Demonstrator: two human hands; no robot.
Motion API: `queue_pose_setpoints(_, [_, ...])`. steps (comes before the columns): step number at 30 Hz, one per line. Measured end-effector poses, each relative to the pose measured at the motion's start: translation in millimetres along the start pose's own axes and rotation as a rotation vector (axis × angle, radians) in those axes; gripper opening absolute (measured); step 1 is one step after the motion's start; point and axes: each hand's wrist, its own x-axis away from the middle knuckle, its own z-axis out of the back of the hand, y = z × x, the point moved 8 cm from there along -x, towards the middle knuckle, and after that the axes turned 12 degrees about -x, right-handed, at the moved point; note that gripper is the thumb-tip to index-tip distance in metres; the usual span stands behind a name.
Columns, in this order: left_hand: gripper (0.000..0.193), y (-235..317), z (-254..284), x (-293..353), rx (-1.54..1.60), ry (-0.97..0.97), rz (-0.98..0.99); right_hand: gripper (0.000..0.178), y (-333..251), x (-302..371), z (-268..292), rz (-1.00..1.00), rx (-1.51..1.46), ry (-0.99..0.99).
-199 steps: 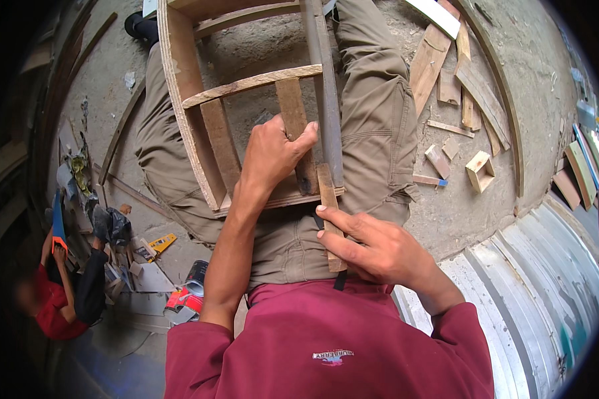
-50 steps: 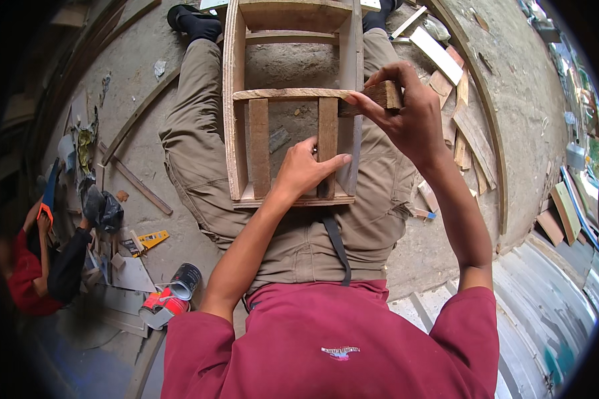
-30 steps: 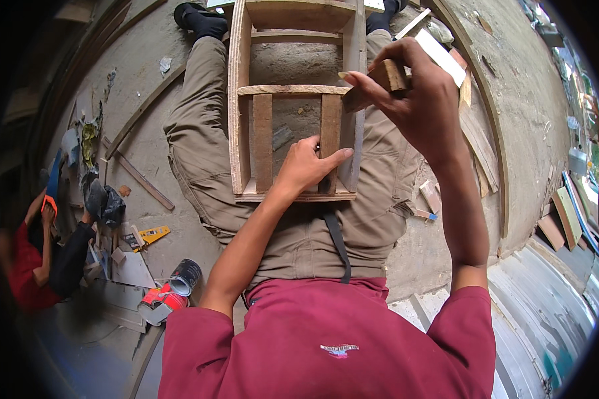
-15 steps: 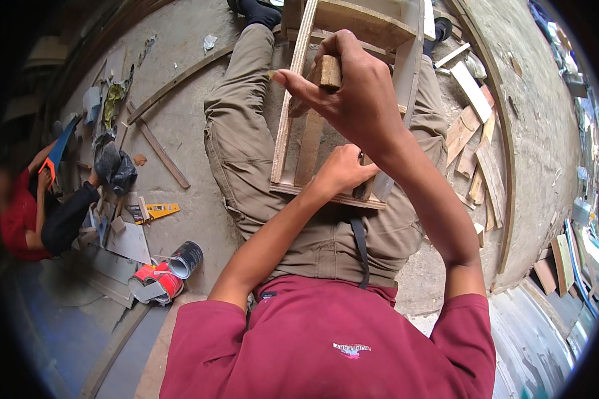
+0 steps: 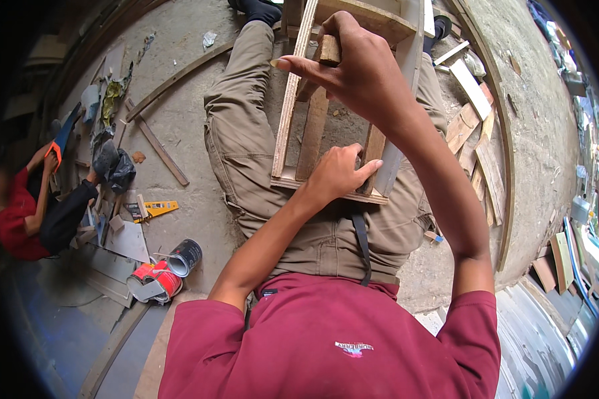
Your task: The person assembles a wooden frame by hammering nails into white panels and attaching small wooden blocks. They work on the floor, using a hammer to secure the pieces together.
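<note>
A long wooden frame (image 5: pixel 288 120) with crosspieces lies between my legs, its near end against my lap. My left hand (image 5: pixel 336 174) is at the near right corner, its thumb and fingers closed about a wooden strip (image 5: pixel 374 147) inside the frame. Raised above the frame, my right hand (image 5: pixel 359 63) is wrapped round a wooden block (image 5: pixel 329 50) whose squared end points up at me; its lower part is mostly hidden by the hand. A second strip (image 5: pixel 311 143) runs lengthwise inside the frame, left of my left hand.
On the left, a person (image 5: pixel 26 213) sits holding a saw (image 5: pixel 65 133) with an orange handle. Paint cans (image 5: pixel 185 258) and a yellow-handled tool (image 5: pixel 160 209) lie nearer. Wood offcuts (image 5: pixel 489 169) are piled right of my leg; a long batten (image 5: pixel 509 133) curves past them.
My right hand has moved up and slightly away with the block. My left hand has shifted a little, its thumb now showing over the strip. The other person's saw has moved slightly.
</note>
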Motion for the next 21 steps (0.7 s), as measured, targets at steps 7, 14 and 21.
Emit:
queue_pose_setpoints(7, [0.036,0,44,40,0.060,0.254,-0.090,0.059,5,6,-4,-0.007,-0.082,-0.100])
queue_pose_setpoints(14, [0.025,-63,128,60,0.070,0.831,0.102,0.050,11,7,-6,0.127,-0.166,-0.129])
queue_pose_setpoints(21, [0.035,-72,130,27,0.048,0.776,0.083,0.048,25,11,-13,0.167,-0.075,-0.140])
